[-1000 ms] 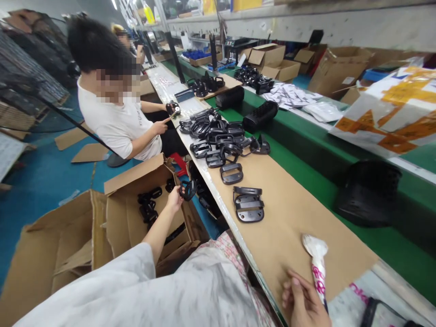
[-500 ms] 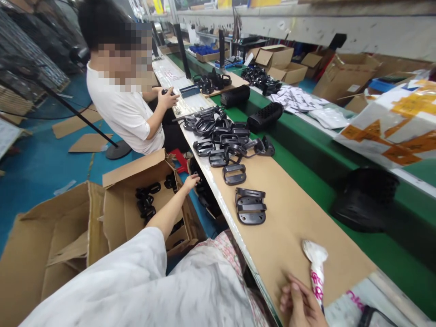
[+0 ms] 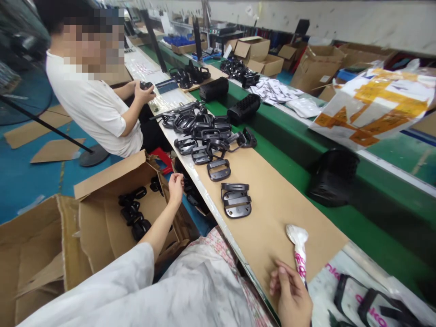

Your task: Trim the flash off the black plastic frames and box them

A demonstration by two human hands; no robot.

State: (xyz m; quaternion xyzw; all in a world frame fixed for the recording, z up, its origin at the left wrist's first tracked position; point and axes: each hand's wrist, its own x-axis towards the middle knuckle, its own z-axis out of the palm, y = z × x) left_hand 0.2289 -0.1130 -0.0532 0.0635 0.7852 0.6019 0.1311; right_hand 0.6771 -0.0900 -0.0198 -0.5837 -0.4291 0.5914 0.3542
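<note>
My left hand (image 3: 176,187) hangs above the right edge of the box (image 3: 111,175), its fingers curled in towards the thumb; I can't tell whether anything is pinched between them. Black parts (image 3: 132,213) lie clustered in the box. My right hand (image 3: 293,293) is low over the brown sheet (image 3: 272,195), fingers loosely bent, at the handle of the white-wrapped tool (image 3: 298,240); I can't tell whether I'm gripping it. Ahead on the sheet sits a looped piece (image 3: 238,211), with a single frame (image 3: 220,175) just beyond and a heap (image 3: 204,129) of similar ones past that. A co-worker (image 3: 98,106) holds something dark in both hands.
</note>
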